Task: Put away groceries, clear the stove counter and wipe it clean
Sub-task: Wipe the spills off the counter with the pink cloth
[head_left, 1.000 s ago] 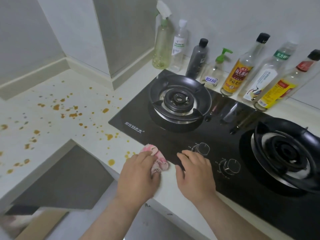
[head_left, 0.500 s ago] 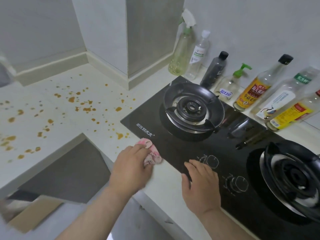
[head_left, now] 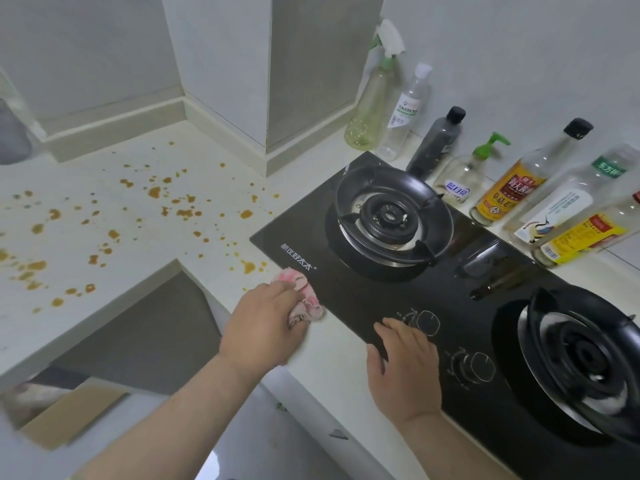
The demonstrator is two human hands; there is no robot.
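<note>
Head view, looking down. Grips a crumpled pink cloth [head_left: 300, 289] with the left hand [head_left: 263, 327], fingers curled over it and knuckles up, pressing it onto the pale counter [head_left: 104, 341] right against the front-left edge of the black glass stove [head_left: 363, 299], just below the white lettering [head_left: 296, 261]. Rests the right hand [head_left: 405, 368] flat on the stove's front edge, fingers straight and loosely together, holding nothing, fingertips just short of the nearer of 2 knobs [head_left: 427, 322], thumb lying along the glass rim. Orange-brown spatter [head_left: 183, 213] scattered over the counter left of the cloth, the closest drops just beyond it. Behind the 2 burners [head_left: 388, 216], a row of 7 bottles [head_left: 504, 188] along the wall. Against 0.5 s ago: has slid the cloth a little farther along the stove's left edge, closer to the lettering and to the nearest drops, and noticeably farther than 1 s ago, when it sat nearer the right hand. Has kept the right hand planted at the same spot by the knob, fingers as flat as before. Has swung the view slightly leftward, taking in more of the stained counter.
</note>
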